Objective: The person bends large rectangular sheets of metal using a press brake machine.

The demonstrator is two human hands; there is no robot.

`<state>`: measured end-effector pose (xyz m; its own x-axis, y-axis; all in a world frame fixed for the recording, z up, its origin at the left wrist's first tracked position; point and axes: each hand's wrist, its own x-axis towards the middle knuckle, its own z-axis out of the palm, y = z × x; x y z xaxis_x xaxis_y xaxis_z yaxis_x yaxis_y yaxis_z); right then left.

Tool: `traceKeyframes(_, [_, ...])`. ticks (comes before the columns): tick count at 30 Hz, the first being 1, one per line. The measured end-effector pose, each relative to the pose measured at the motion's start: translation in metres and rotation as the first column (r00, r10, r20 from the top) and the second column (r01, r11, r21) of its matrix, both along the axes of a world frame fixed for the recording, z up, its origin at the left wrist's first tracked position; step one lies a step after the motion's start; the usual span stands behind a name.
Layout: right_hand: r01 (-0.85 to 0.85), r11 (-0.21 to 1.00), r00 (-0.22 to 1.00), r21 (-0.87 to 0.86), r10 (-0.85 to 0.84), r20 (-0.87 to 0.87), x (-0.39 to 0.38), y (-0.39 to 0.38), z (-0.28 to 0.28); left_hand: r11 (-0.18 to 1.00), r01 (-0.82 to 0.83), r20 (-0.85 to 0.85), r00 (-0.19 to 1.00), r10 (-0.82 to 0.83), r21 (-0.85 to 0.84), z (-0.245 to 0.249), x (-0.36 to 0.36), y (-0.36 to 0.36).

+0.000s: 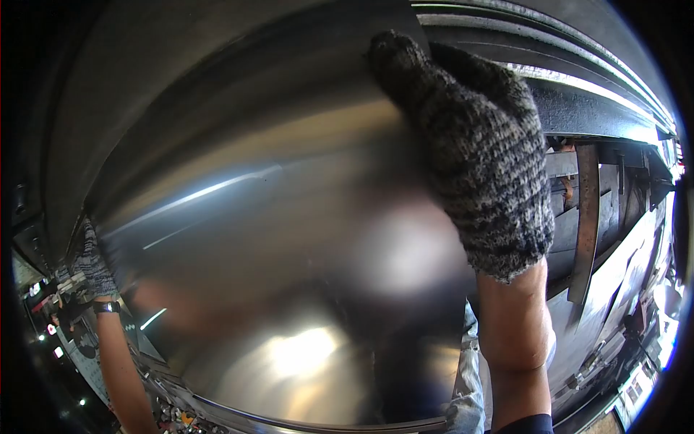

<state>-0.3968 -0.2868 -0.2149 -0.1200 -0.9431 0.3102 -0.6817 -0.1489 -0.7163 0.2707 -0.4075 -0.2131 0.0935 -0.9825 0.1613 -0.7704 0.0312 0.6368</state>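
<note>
A large, shiny metal sheet (289,239) fills the middle of the head view, with blurred reflections and bright light spots on it. My right hand (488,145), in a grey-black knitted glove, grips its right edge near the far end. The thumb lies on top of the sheet, and the other fingers are mostly hidden. At the far left, my left hand (94,260) wears a matching glove, with a dark watch (107,307) at the wrist. It is closed on the sheet's left edge, its fingertips partly hidden.
Long metal rails (578,54) and a dark beam (593,108) run across the upper right. Below them are metal strips and plates (614,253). Dark machine surfaces border the top left. Small mixed items (181,419) lie at the lower left.
</note>
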Motion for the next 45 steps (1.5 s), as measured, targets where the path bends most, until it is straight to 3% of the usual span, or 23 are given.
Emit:
traceKeyframes(2, [0.006,0.999,0.995,0.031,-0.009,0.099,0.005,-0.002,0.01,1.0,-0.004,-0.034,0.999,0.005,0.007,-0.001,0.007,-0.002])
traceKeyframes(3, [0.022,0.969,0.921,0.248,-0.116,0.371,0.007,-0.004,0.027,1.0,-0.007,-0.05,0.999,0.007,0.014,0.0,0.002,-0.002])
traceKeyframes(4, [-0.029,0.893,0.767,0.45,-0.268,0.583,0.008,-0.004,0.036,1.0,-0.005,-0.047,0.999,0.006,0.015,0.002,-0.002,0.0])
traceKeyframes(5, [-0.028,0.892,0.766,0.45,-0.27,0.583,0.007,-0.004,0.032,0.999,0.031,0.116,0.993,-0.028,-0.024,0.003,-0.008,0.002])
traceKeyframes(6, [0.017,0.943,0.802,0.331,-0.211,0.56,0.006,-0.002,0.024,0.996,0.074,0.278,0.959,-0.055,-0.057,0.004,-0.014,0.003])
traceKeyframes(7, [0.054,0.978,0.836,0.202,-0.154,0.527,0.006,-0.002,0.016,0.995,0.076,0.279,0.959,-0.057,-0.058,0.004,-0.013,0.001])
traceKeyframes(10, [0.136,0.991,0.852,-0.005,-0.114,0.51,0.013,-0.002,0.003,0.999,0.018,0.064,0.998,-0.016,-0.031,0.002,0.002,-0.005])
traceKeyframes(13, [0.072,0.993,0.832,0.094,-0.112,0.543,0.005,0.0,0.008,0.998,0.058,0.144,0.988,-0.053,-0.035,0.003,0.005,-0.002])
traceKeyframes(14, [0.073,0.993,0.831,0.095,-0.113,0.544,0.005,0.0,0.011,0.994,0.092,0.263,0.962,-0.075,-0.055,0.005,0.004,0.0])
traceKeyframes(17, [0.053,0.981,0.796,0.187,-0.155,0.585,0.006,-0.003,0.017,0.974,0.204,0.588,0.801,-0.11,-0.095,0.015,-0.018,0.008])
traceKeyframes(21, [0.008,0.979,0.757,0.204,-0.14,0.638,0.004,-0.001,0.008,0.926,0.371,0.894,0.436,-0.108,-0.068,0.019,-0.043,0.013])
traceKeyframes(22, [0.1,0.993,0.897,-0.054,-0.066,0.438,0.004,-0.002,-0.002,0.925,0.373,0.893,0.437,-0.109,-0.07,0.014,-0.032,0.011])
traceKeyframes(23, [0.118,0.939,0.979,-0.323,-0.055,0.198,0.004,-0.003,-0.008,0.952,0.291,0.75,0.65,-0.125,-0.093,0.006,-0.012,0.007])
traceKeyframes(24, [0.121,0.982,0.913,-0.146,-0.053,0.404,0.007,-0.002,-0.002,0.974,0.203,0.558,0.822,-0.116,-0.097,0.004,-0.009,0.005])
traceKeyframes(25, [0.122,0.982,0.913,-0.148,-0.052,0.405,0.006,-0.003,0.003,0.974,0.204,0.559,0.821,-0.115,-0.099,0.005,-0.004,0.004])
traceKeyframes(27, [0.027,0.994,0.784,0.103,-0.085,0.614,0.004,-0.004,0.011,0.994,0.078,0.394,0.918,-0.042,-0.076,0.006,-0.001,0.001])
traceKeyframes(30, [0.087,0.993,0.806,0.083,-0.119,0.58,0.008,-0.004,0.01,0.995,-0.101,0.126,0.987,0.098,0.012,0.005,-0.004,-0.001])
traceKeyframes(34, [-0.018,0.97,0.744,0.244,-0.15,0.651,0.008,-0.006,0.019,0.996,-0.086,0.157,0.984,0.084,0.01,0.008,-0.013,0.004])
traceKeyframes(36, [0.043,0.996,0.751,0.083,-0.087,0.654,0.01,-0.004,0.009,0.997,-0.067,0.273,0.959,0.071,-0.025,0.009,-0.018,0.006])
traceKeyframes(37, [0.044,0.996,0.752,0.083,-0.087,0.654,0.01,-0.003,0.006,0.997,-0.066,0.273,0.959,0.071,-0.026,0.008,-0.017,0.005])
traceKeyframes(39, [0.087,0.992,0.824,-0.095,-0.018,0.566,0.011,-0.003,0.001,0.998,-0.032,0.249,0.968,0.044,-0.052,0.008,-0.014,0.005])
traceKeyframes(43, [0.14,0.99,0.796,0.012,-0.12,0.593,0.016,-0.005,0.004,0.996,0.019,0.213,0.977,0.0,-0.09,0.005,0.004,0.002])
traceKeyframes(45, [0.064,0.988,0.906,-0.143,0.003,0.424,0.01,-0.004,0.0,0.994,0.081,0.457,0.889,-0.04,-0.072,0.003,0.019,0.001])
